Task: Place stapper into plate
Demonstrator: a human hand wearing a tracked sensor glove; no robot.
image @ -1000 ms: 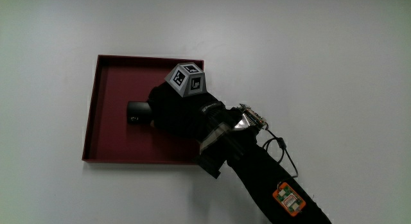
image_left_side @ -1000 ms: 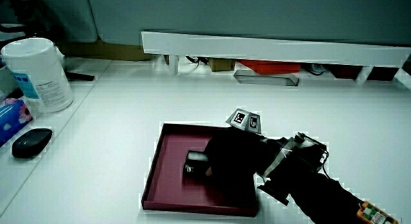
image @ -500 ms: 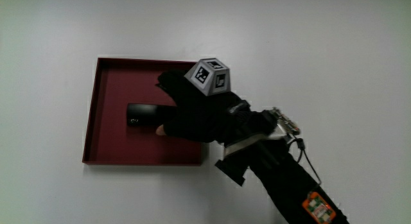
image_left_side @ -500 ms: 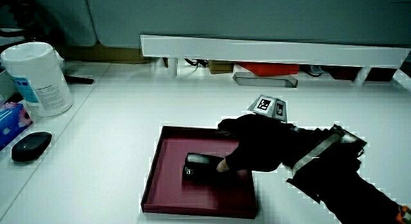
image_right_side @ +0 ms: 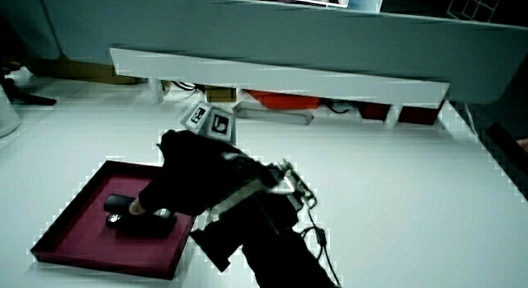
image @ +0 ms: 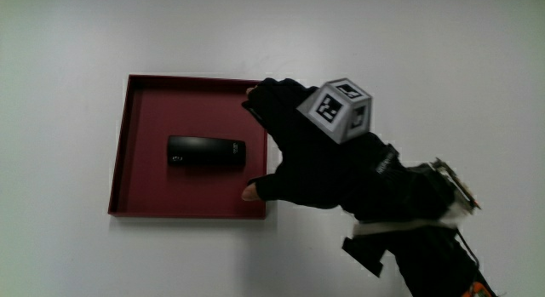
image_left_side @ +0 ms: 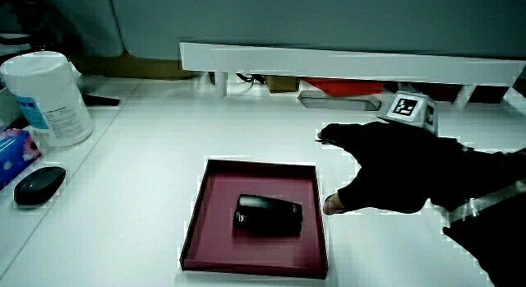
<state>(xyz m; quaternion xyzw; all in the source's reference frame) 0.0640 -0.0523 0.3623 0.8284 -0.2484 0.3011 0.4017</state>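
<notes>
The hand (image: 315,165) hovers with fingers spread and nothing in them, over the edge of the dark red tray (image: 136,144) (square and shallow, serving as the plate), just beside the black stapler (image: 206,152). The stapler lies flat on its long side in the middle of the tray, apart from the hand, on the white surface (image: 443,67). It looks small, stiff and fairly smooth, probably light; a pinch across its narrow sides at mid-length should hold it.

A white canister (image_left_side: 48,96) stands near a black mouse (image_left_side: 39,183)
</notes>
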